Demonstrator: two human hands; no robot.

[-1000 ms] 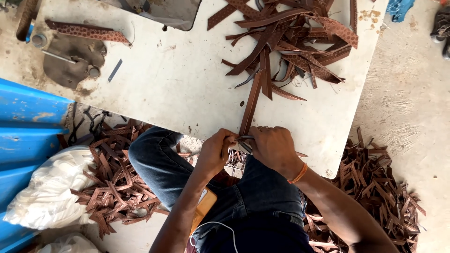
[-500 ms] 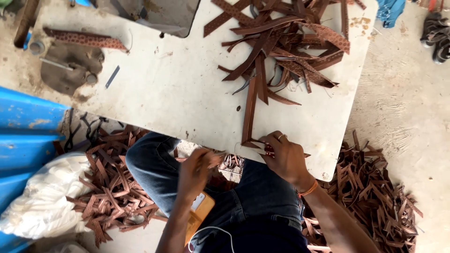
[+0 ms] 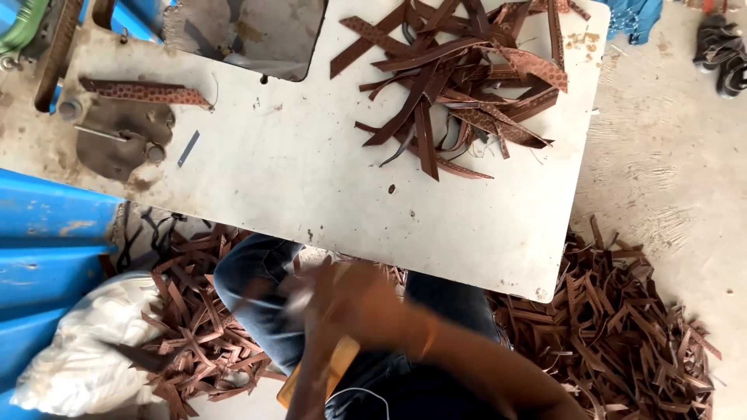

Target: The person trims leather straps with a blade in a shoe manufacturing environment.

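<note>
While both hands sat low over the lap, motion blur smeared them: the left hand (image 3: 311, 299) and right hand (image 3: 373, 299) were close together below the worktop (image 3: 311, 179) edge, and whether either gripped anything could not be told. A pale blur showed near the left hand, unidentifiable. A pile of brown leather strips (image 3: 459, 85) lay on the worktop's far right part, well apart from the hands. More strips covered the floor at left (image 3: 194, 327) and right (image 3: 622, 327). A white bag (image 3: 85, 358) sat by a blue panel (image 3: 47, 233).
</note>
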